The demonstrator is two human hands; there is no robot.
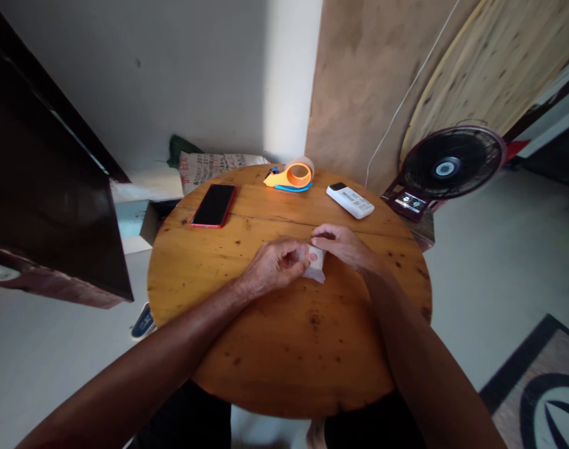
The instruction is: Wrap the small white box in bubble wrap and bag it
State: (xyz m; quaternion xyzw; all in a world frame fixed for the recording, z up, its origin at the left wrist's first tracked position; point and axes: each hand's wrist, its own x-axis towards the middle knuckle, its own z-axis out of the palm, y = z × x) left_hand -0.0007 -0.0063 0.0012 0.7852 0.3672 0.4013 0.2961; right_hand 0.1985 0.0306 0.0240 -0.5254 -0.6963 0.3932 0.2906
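Near the middle of the round wooden table [265, 324] is a small white packet [316, 263] in thin, pale, crinkled wrapping, with a loose flap at its near end. My left hand [280, 262] grips the packet's left side between thumb and fingers. The fingers of my right hand [343, 243] are curled and closed at the packet's far right edge. Both hands partly cover the packet, and what is inside it cannot be made out.
Along the table's far side are a red-edged phone [214, 206], an orange tape dispenser [291, 178] with blue parts, and a white remote control [350, 200]. A black fan [445, 165] stands beyond the right edge. A dark cabinet [45, 168] is at left.
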